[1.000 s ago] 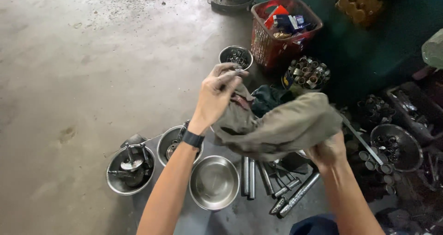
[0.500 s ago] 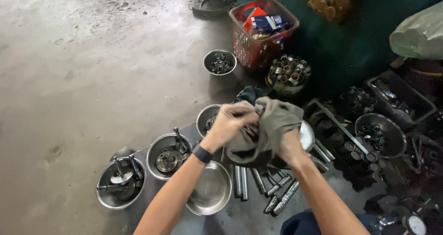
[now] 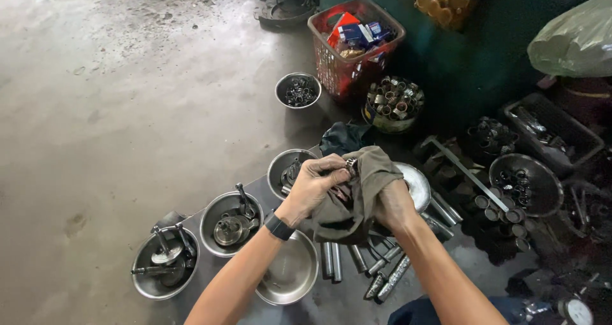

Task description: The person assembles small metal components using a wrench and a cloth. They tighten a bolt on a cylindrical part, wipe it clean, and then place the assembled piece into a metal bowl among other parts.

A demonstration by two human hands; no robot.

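The ring (image 3: 351, 165), pinched in the left hand's (image 3: 315, 186) fingertips against the rag (image 3: 360, 194) that the right hand (image 3: 392, 205) grips bunched, could slip among the rods (image 3: 357, 264) below the rag; bare floor (image 3: 127, 108) lies left of it, clutter right.

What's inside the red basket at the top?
The red basket holds red and blue boxes piled near the rim, with something yellowish beside them. Whatever lies beneath the boxes is covered and cannot be seen.
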